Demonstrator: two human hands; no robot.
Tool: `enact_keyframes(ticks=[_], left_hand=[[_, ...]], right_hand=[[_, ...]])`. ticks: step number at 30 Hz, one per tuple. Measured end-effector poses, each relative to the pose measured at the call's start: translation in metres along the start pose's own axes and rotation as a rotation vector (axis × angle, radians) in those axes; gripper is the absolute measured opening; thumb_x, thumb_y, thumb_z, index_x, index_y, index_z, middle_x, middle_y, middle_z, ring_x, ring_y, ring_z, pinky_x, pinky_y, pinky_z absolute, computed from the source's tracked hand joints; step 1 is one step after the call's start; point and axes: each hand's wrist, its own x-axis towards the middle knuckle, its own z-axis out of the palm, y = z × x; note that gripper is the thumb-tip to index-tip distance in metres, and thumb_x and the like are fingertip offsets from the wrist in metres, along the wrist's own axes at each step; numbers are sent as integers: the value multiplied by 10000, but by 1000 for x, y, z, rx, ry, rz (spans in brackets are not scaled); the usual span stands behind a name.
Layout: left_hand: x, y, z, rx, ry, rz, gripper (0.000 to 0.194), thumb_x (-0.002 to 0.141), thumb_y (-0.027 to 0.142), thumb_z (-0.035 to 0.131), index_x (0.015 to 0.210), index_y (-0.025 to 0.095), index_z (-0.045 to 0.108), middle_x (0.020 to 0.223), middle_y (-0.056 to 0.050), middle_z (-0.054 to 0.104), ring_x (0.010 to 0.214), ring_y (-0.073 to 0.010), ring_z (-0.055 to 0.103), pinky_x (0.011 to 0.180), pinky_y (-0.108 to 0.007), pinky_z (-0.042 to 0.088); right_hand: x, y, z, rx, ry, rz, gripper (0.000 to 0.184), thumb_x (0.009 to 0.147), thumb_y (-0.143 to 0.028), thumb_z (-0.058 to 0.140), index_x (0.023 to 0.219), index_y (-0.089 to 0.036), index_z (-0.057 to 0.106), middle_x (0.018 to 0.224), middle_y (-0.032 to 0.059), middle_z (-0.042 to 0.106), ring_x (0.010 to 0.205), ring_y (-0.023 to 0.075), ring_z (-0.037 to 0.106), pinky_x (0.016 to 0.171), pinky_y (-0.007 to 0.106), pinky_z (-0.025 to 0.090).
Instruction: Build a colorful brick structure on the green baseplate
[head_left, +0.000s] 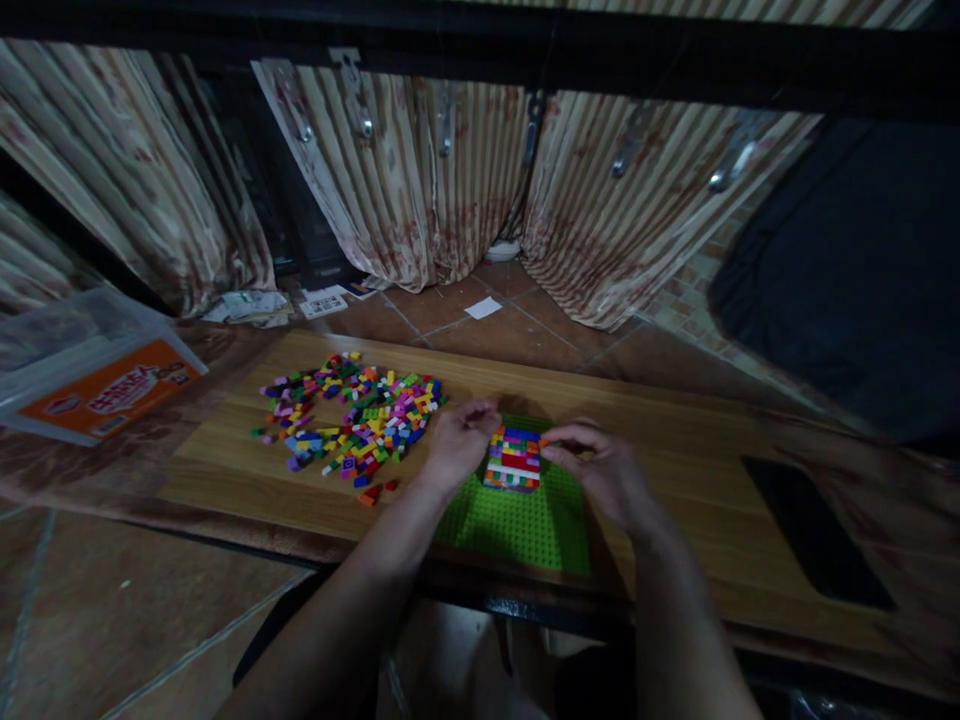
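A block built of many-coloured toy bricks (514, 460) stands on a green studded baseplate (517, 530), its top in rows of blue, red, white and other colours. My right hand (596, 462) is at the block's right side, thumb and forefinger pinching a small orange brick (544, 443) close to its edge. On the left side, my left hand (461, 437) is curled with the fingertips together near the block's far left corner. What those fingers hold, if anything, is too small and dark to make out.
A heap of loose bricks (390, 410) spreads over the wooden board (675, 450) on the left. Beyond it stands a clear plastic box (105, 375) with an orange label. A flat black object (817, 530) lies at right. Striped curtains (420, 190) hang behind.
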Motion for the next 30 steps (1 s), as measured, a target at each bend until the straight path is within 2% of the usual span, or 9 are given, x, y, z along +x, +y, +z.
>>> enact_keyframes(ticks=[5,12,15,18,21,30], left_hand=[[-1,1,2,31,-39,-28,181,741,189,640,885,114,720,806,-52,712,744,-150,621,709,-249,462],[0,-2,2,46,-89,-50,193,745,165,632,911,110,714,795,-49,712,722,-144,633,702,-243,478],[0,-3,3,50,-101,-40,183,746,162,624,900,124,715,811,-47,716,728,-145,638,696,-239,485],[1,-6,3,85,-111,-9,174,757,174,612,889,134,717,835,-47,720,733,-145,641,680,-234,486],[1,-10,4,137,-123,28,179,771,189,599,892,139,720,844,-48,723,738,-149,645,672,-235,493],[0,-12,5,290,-145,56,221,788,212,565,926,156,729,810,-36,723,711,-152,649,609,-225,485]], right_hand=[[2,0,9,1,-7,-6,136,763,-332,680,834,-228,730,820,28,672,777,187,626,713,327,463],[3,4,15,81,17,98,164,719,-347,710,801,-207,688,765,14,684,712,172,619,697,326,478],[4,8,16,131,55,125,225,676,-353,741,833,-207,673,761,10,667,711,167,615,688,320,480],[6,13,16,205,63,169,367,632,-345,773,957,-215,666,769,1,659,704,160,614,678,314,480],[8,16,16,285,32,230,445,594,-356,796,997,-210,677,771,4,669,688,158,614,669,316,481],[12,5,13,417,-112,328,372,572,-399,812,871,-189,741,816,39,739,706,175,654,732,343,505]])
